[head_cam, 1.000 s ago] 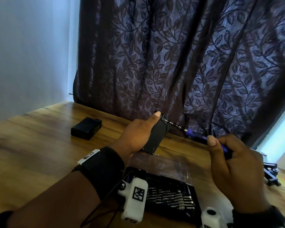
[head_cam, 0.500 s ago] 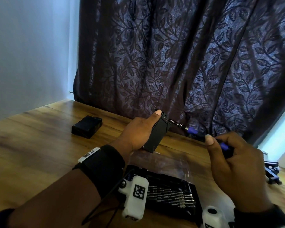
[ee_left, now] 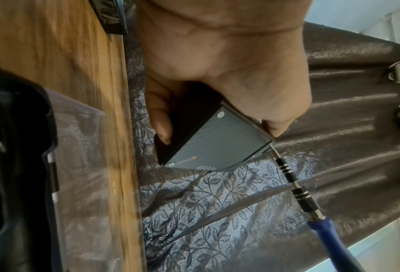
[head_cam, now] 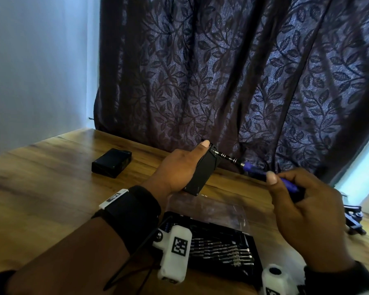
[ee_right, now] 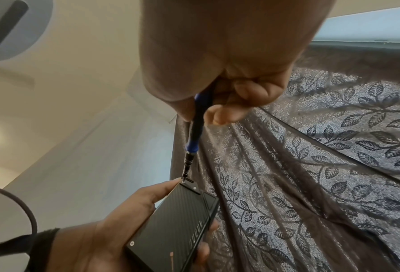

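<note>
My left hand (head_cam: 179, 167) grips a flat black ribbed case (head_cam: 202, 173) upright above the table, thumb along its top edge. The case (ee_right: 173, 226) shows small screws at its corners. My right hand (head_cam: 303, 201) pinches a blue-handled precision screwdriver (head_cam: 271, 177) between thumb and fingers. Its banded metal shaft (ee_left: 296, 185) points at the case (ee_left: 213, 139), and the tip sits on a screw at the top corner (ee_right: 183, 181).
A second black box (head_cam: 112, 162) lies on the wooden table (head_cam: 41, 188) to the left. An open bit set (head_cam: 222, 248) with a clear lid (head_cam: 207, 209) lies below my hands. A dark leaf-patterned curtain (head_cam: 232, 81) hangs behind; a small dark tool (head_cam: 354, 220) lies at right.
The right hand's fingers have shifted slightly on the screwdriver handle while the tip stays at the case's top corner. The left hand and case have barely moved.
</note>
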